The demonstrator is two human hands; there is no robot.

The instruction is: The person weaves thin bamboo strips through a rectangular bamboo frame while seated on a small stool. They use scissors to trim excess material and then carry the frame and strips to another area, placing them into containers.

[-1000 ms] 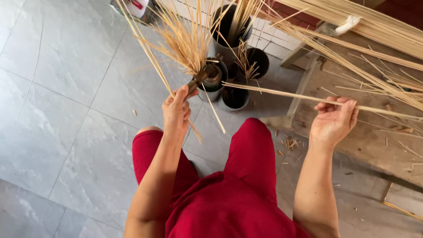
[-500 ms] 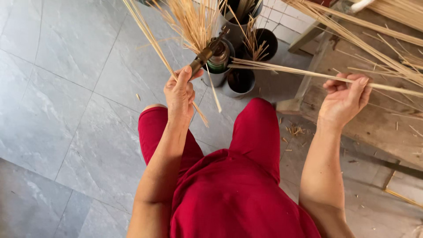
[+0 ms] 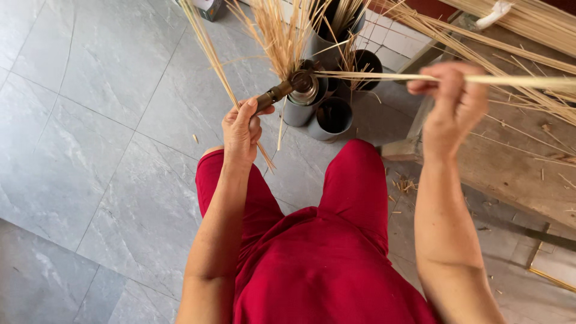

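Note:
My left hand (image 3: 241,127) grips the handle of a small brass splitting tool (image 3: 292,86), along with a thin bamboo strip that slants down past the fingers. A fan of split bamboo slivers (image 3: 279,33) spreads upward out of the tool's round head. My right hand (image 3: 455,103) is closed around a long pale bamboo stick (image 3: 384,76) that runs level from the tool head out to the right. Both hands are raised above my red-clothed knees.
Several grey cylindrical pots (image 3: 333,117) stand on the grey floor tiles (image 3: 102,120) just beyond the tool, some holding slivers. A rough wooden bench (image 3: 510,168) with a pile of bamboo sticks (image 3: 528,27) lies at right. A white tiled wall (image 3: 402,39) is behind.
Both hands have risen and come nearer the camera. The right hand has drawn the bamboo stick rightward, away from the tool. The left hand keeps its hold on the handle.

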